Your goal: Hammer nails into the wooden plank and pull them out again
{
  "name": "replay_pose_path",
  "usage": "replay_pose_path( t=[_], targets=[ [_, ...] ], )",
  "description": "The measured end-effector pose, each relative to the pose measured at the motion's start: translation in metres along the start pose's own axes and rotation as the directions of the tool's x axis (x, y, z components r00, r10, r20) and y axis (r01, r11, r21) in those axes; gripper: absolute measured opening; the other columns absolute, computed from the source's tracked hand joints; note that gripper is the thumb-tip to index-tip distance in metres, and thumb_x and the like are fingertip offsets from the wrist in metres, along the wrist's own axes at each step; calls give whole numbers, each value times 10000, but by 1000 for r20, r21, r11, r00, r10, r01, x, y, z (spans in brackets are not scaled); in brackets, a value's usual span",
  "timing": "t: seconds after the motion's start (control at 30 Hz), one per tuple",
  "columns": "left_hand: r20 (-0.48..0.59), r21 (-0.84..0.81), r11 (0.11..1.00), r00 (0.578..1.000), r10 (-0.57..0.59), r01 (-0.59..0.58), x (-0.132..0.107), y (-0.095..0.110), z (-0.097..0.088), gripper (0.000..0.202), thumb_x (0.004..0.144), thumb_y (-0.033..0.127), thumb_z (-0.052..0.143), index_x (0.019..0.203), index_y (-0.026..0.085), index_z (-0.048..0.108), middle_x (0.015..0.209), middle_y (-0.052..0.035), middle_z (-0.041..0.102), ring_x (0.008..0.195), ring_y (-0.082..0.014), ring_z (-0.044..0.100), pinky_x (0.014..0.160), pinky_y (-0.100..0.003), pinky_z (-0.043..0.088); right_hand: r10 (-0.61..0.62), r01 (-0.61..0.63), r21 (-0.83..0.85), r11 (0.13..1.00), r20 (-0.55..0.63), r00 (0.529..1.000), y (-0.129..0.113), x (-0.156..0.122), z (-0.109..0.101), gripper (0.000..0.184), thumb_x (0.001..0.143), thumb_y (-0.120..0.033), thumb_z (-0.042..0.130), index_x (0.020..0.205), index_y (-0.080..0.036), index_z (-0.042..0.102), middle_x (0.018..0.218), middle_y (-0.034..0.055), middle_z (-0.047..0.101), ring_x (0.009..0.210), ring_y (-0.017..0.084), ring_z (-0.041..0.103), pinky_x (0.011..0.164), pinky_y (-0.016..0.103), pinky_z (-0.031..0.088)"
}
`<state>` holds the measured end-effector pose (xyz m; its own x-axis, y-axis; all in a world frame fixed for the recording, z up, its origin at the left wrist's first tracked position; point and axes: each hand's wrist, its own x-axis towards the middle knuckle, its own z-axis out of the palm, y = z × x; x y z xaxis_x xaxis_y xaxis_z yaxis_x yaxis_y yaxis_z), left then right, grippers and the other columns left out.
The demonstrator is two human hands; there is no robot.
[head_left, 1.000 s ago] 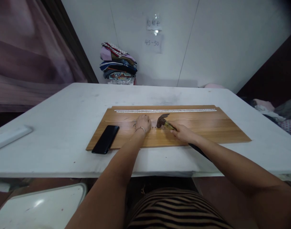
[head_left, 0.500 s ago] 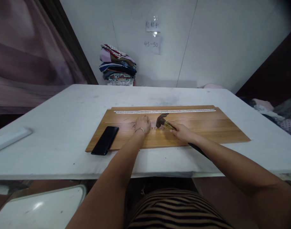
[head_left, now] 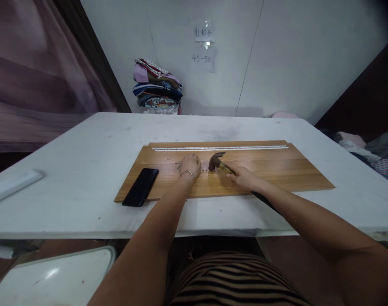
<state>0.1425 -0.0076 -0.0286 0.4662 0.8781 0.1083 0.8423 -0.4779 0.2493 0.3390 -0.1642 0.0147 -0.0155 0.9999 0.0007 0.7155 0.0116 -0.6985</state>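
Observation:
My right hand (head_left: pixel 244 177) grips the handle of a claw hammer (head_left: pixel 215 163). The hammer's head is down at the board, its claw pointing up and away. My left hand (head_left: pixel 190 165), a thin bracelet on its wrist, lies palm down on the wooden board (head_left: pixel 270 170) just left of the hammer head. Its fingertips are partly hidden. Several loose nails (head_left: pixel 178 166) lie beside it on the left. Between the hand and the hammer, a few small nail heads (head_left: pixel 205 171) show in a short row.
A black phone (head_left: pixel 140 187) lies across the board's left front corner. Two white measuring strips (head_left: pixel 219 148) run along its far edge. The white table (head_left: pixel 69 170) holds the board; a stack of folded cloth (head_left: pixel 157 87) stands behind, by the wall.

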Motion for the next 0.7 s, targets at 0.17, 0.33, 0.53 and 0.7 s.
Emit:
replay_pose_path(
  t=[0.17,0.33,0.53,0.7],
  targets=[
    [-6,9,1000,1000,-10,10,0,0,0,291,991,225,453,1048,178,734,1227,-159,720,1219,-299,624,1065,-407,475,-9,9,-9,1000,-1,1000,-2,4,-1,541,891,-145,532,1402,-255,671,1265,66,772,1143,264,700,1042,447,523],
    [0,-1,1000,1000,-11,11,0,0,-1,272,984,220,466,1025,195,734,1217,-142,726,1213,-289,625,1064,-398,474,-3,3,-16,1000,-1,1000,-1,4,1,523,893,-144,534,1387,-248,672,1251,71,774,1133,269,694,1043,455,517],
    [0,-5,1000,1000,-11,11,1,0,0,288,985,213,457,1049,181,736,1236,-151,721,1229,-286,615,1092,-407,462,7,-7,-30,1000,9,1000,2,2,4,505,905,-147,520,1376,-251,670,1206,63,780,1082,257,703,1017,442,526],
    [-2,-2,1000,1000,-10,10,0,0,1,273,989,215,463,1030,198,732,1220,-141,724,1225,-285,619,1076,-396,471,-1,1,-19,1000,1,1000,-1,2,1,521,902,-139,519,1387,-254,671,1231,70,777,1093,259,706,994,429,537]
  ],
)
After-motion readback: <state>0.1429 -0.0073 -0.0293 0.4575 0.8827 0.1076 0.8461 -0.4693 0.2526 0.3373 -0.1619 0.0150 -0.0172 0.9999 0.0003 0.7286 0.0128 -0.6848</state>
